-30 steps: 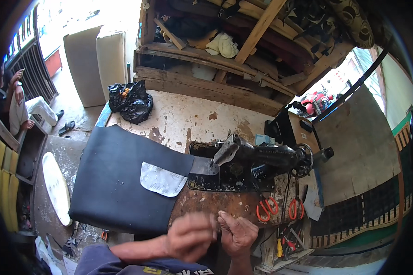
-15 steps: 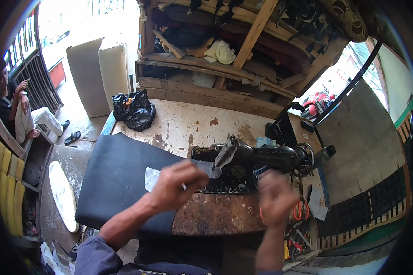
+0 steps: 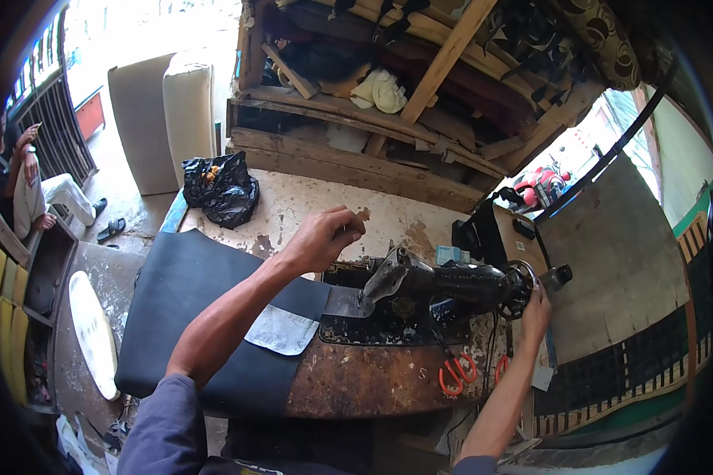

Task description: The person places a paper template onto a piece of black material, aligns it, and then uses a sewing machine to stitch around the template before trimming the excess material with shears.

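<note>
A black sewing machine (image 3: 471, 279) stands on the worn work table, its needle end toward the left. My left hand (image 3: 325, 237) is raised above and left of that end, fingers curled together in a pinch. Anything between those fingers is too small to make out. At the machine's right end my right hand (image 3: 535, 310) grips the rim of the handwheel (image 3: 517, 291). A large dark sheet of material (image 3: 206, 309) covers the table's left part, its edge beside the machine bed. On it lies a pale silvery patch (image 3: 284, 330), below my left forearm.
Orange-handled scissors (image 3: 456, 374) lie at the table's front right. A crumpled black plastic bag (image 3: 222, 190) sits at the back left. Behind the table stands a wooden rack (image 3: 356, 162) stuffed with fabric. A person (image 3: 32, 174) sits at far left.
My left hand has risen up and away from the machine bed. My right hand has moved right, from in front of the machine to its handwheel. The view has shifted slightly.
</note>
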{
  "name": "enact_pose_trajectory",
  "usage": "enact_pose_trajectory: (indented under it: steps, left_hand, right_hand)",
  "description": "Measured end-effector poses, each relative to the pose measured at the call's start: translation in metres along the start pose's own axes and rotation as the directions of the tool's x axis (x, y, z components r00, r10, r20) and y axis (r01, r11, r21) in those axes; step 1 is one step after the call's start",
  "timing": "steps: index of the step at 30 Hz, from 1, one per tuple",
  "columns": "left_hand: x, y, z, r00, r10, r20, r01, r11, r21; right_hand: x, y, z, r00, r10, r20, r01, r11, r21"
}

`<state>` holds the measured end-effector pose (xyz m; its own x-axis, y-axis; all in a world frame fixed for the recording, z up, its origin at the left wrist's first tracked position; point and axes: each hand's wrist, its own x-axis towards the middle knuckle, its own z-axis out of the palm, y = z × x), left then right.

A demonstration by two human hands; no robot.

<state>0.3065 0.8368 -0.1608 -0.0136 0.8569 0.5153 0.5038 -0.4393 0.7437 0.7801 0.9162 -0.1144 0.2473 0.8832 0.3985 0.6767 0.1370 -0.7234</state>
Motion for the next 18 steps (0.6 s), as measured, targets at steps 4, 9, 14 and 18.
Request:
enact_pose_trajectory:
  steps: [4,9,14,18]
  left_hand:
    - [0.004,-0.004,0.006,0.999,-0.046,0.010,0.046,0.998,-0.052]
    - [0.001,-0.003,0.009,0.991,0.131,-0.022,-0.132,0.991,-0.023]
    - [-0.005,0.000,0.018,0.977,0.207,-0.051,-0.206,0.978,0.031]
    - [-0.005,-0.004,0.019,0.974,0.222,-0.046,-0.220,0.975,0.042]
  right_hand:
    - [-0.111,-0.014,0.034,0.923,-0.146,-0.357,0.109,0.987,-0.122]
    - [-0.253,-0.045,0.083,0.973,-0.177,0.149,0.179,0.984,-0.005]
    - [-0.279,-0.056,0.100,0.901,-0.271,0.340,0.336,0.930,-0.151]
    - [-0.274,-0.049,0.102,0.899,-0.222,0.377,0.286,0.950,-0.122]
